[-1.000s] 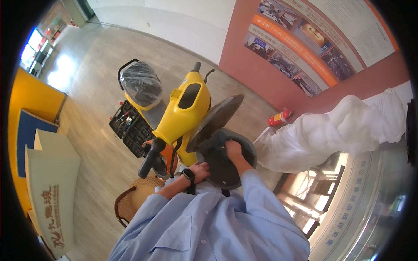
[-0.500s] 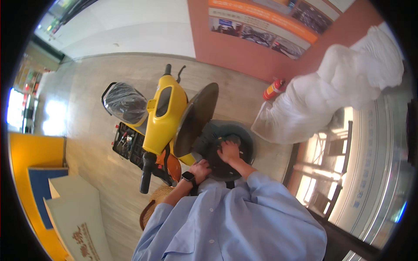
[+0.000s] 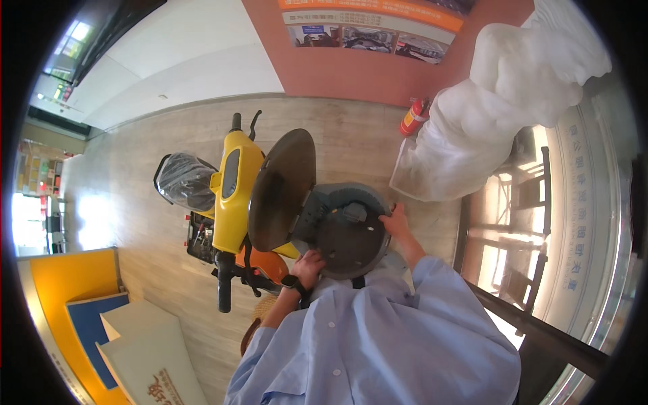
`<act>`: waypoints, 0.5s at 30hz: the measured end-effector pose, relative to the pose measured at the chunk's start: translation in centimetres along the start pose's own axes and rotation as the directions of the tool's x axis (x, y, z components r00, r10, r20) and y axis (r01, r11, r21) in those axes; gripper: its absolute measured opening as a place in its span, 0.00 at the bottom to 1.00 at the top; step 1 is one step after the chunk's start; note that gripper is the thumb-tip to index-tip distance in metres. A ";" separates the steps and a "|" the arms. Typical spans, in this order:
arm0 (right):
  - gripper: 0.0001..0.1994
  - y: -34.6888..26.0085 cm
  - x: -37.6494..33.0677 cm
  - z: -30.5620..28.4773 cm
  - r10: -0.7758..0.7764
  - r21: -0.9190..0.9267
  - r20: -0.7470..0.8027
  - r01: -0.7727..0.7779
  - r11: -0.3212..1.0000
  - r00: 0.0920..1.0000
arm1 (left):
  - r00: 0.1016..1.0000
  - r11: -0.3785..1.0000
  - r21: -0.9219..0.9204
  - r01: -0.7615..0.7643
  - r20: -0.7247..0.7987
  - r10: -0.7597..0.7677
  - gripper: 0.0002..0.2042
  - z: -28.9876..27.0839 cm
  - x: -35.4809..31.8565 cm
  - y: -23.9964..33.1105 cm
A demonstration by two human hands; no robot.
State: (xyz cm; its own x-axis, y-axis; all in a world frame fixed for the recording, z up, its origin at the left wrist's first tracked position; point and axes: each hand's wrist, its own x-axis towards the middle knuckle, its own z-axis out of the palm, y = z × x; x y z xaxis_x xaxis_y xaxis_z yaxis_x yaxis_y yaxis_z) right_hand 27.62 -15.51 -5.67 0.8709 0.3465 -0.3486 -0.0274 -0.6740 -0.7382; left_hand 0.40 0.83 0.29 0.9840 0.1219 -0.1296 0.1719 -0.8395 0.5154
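A person in a light blue shirt works over a round grey bin, its open mouth lying between the two grips, close in front of the shirt. The right grip meets the bin's right rim, thumb toward the edge and the other fingers at the outer side; how firmly it closes there cannot be told. The left grip, below a black watch, bends its fingers at the near left rim, and whether they pinch it cannot be seen. Inside the bin, a small grey piece sits near the far wall, apart from both grips. A dark round lid stands tilted open at the bin's left side, beside a yellow scooter partly wrapped in clear plastic. A black tool case lies on the wooden floor left of the scooter, while a red fire extinguisher is near a bulky white-wrapped form, beyond the bin to the right
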 end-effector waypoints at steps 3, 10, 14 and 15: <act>0.23 -0.9 -0.7 0.1 0.007 -0.098 0.026 -0.004 0.995 1.000 | 0.986 0.989 -0.123 0.080 -0.139 -0.097 0.16 -0.6 0.0 1.5; 0.20 -2.9 -1.2 -1.6 0.043 -0.082 0.017 -0.042 0.996 0.999 | 0.316 -0.025 -0.997 0.076 0.048 -0.948 0.13 1.0 -1.3 3.3; 0.20 -1.7 -1.0 -1.5 0.066 -0.074 0.066 -0.061 0.995 0.996 | 0.398 -0.702 -0.701 0.125 0.684 -0.611 0.17 -0.6 1.2 4.8; 0.20 -1.7 -1.0 -1.4 0.067 -0.071 0.070 -0.062 0.996 0.995 | 0.517 -0.723 -0.678 0.133 0.670 -0.533 0.19 0.2 1.7 4.5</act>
State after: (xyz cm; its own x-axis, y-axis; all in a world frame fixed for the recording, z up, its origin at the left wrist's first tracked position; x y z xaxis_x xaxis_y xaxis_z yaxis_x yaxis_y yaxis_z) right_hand 27.50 -15.62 -3.32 0.8307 0.3451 -0.4368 -0.0466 -0.7388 -0.6723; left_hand 2.86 -2.85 2.17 0.3864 0.1562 -0.9090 0.0374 0.9821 0.1847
